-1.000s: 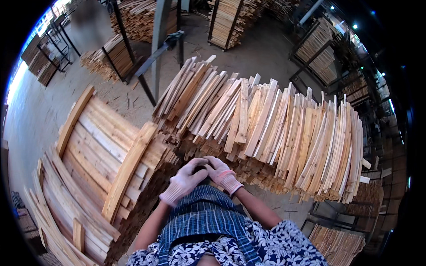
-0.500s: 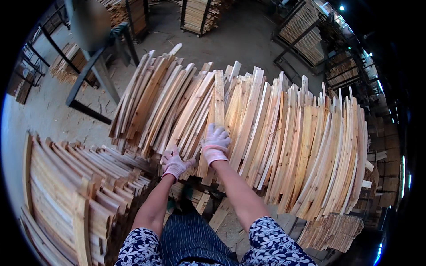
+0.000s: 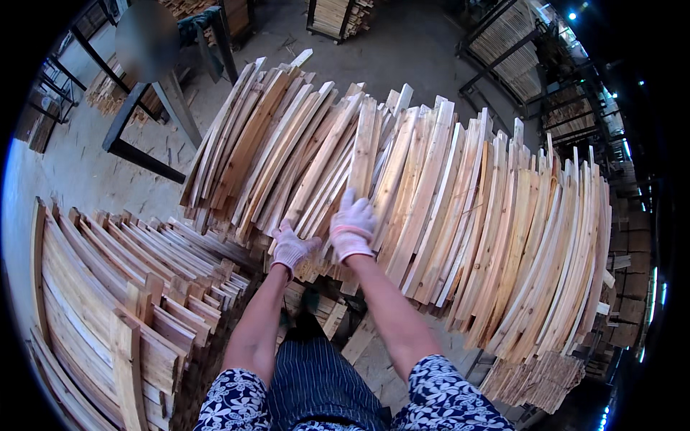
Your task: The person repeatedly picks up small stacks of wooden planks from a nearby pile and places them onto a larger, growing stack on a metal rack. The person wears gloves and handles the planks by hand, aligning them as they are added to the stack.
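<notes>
A long row of wooden slats (image 3: 438, 194) lies side by side in front of me, their near ends toward my body. My right hand (image 3: 352, 228), in a pale pinkish work glove, grips the near part of one slat (image 3: 364, 147) that lies over its neighbours; the palm hides that slat's near end. Just left of it, my left hand (image 3: 293, 246), gloved alike, rests at the near ends of other slats. Its thumb points right toward the right hand, apart from the fingers. Nothing shows in its grasp.
At the lower left stands a second stack of slats (image 3: 100, 287) with upright boards. A dark metal frame (image 3: 147, 169) is at the left. Racks of stacked wood (image 3: 507, 54) stand at the back, and rough-edged wood (image 3: 532, 381) lies at the lower right.
The view has shifted, so the slats sit higher and farther right. My right hand's fingers have drawn in on the slat, which is turned slightly. My left hand has moved a little nearer the right.
</notes>
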Demonstrator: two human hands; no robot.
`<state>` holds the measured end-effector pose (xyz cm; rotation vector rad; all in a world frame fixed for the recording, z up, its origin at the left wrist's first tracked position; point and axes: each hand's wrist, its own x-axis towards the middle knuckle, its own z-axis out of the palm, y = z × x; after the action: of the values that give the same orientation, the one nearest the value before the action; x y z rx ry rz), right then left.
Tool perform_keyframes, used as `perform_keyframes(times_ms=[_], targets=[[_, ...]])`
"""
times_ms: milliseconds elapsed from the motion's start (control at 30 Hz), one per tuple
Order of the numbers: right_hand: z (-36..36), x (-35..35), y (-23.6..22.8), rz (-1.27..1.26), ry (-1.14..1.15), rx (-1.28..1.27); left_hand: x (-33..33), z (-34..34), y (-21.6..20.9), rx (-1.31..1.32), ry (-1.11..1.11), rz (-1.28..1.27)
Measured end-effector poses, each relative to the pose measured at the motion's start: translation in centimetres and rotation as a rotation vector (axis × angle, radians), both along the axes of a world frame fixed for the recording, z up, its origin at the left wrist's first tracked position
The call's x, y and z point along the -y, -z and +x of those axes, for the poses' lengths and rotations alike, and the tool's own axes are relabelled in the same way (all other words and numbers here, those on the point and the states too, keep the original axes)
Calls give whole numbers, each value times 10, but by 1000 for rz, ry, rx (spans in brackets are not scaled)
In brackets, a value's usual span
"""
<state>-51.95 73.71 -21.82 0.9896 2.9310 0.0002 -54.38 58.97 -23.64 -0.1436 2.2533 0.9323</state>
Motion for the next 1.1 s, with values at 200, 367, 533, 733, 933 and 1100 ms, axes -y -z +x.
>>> perform_keyframes(times_ms=[200, 367, 533, 733, 933, 1100], targets=[[-21, 32, 3, -243, 169, -18, 28, -9, 60, -360, 268, -151], [-21, 16, 10, -140, 174, 147, 16, 2, 67, -227, 113, -45], [-41, 5, -8, -306, 443, 36, -8, 11, 44, -105, -77, -41], [-54, 4, -13, -759, 536, -58, 14, -17, 30, 57, -57, 286], [-7, -19, 32, -769, -257, 151, 19, -21, -15, 93, 167, 127], [-5, 2, 24, -1852, 580, -629, 34, -34, 4, 195, 150, 239]])
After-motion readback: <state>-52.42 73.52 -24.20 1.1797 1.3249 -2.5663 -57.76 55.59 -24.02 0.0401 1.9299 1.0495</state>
